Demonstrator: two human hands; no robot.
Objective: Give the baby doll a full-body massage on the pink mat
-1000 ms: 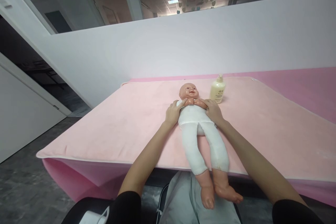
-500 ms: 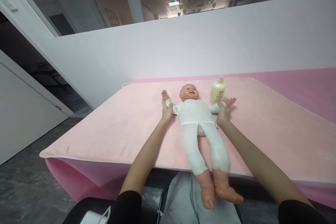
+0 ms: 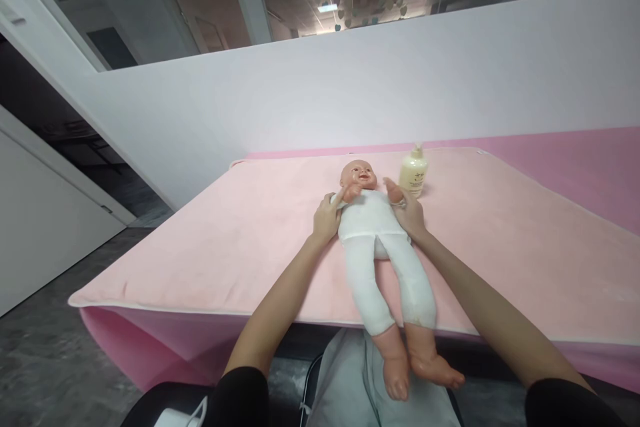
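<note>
A baby doll (image 3: 373, 220) in a white cloth suit lies on its back on the pink mat, its head toward the wall and its feet past the mat's near edge. My left hand (image 3: 327, 217) is closed round the doll's arm on the left side, beside its chest. On the right side, my right hand (image 3: 410, 213) grips the other arm. Both of the doll's small hands are raised over its upper chest, close to its chin. A pale yellow pump bottle (image 3: 413, 172) stands just behind my right hand.
The pink mat (image 3: 200, 240) covers a table that runs back to a white wall (image 3: 360, 93). A dark chair (image 3: 170, 393) with a white object on it is at the lower left. My knees in grey trousers are under the table's front edge.
Both hands have moved inward with the doll's arms, which were spread out to the sides and are now bent in over its chest.
</note>
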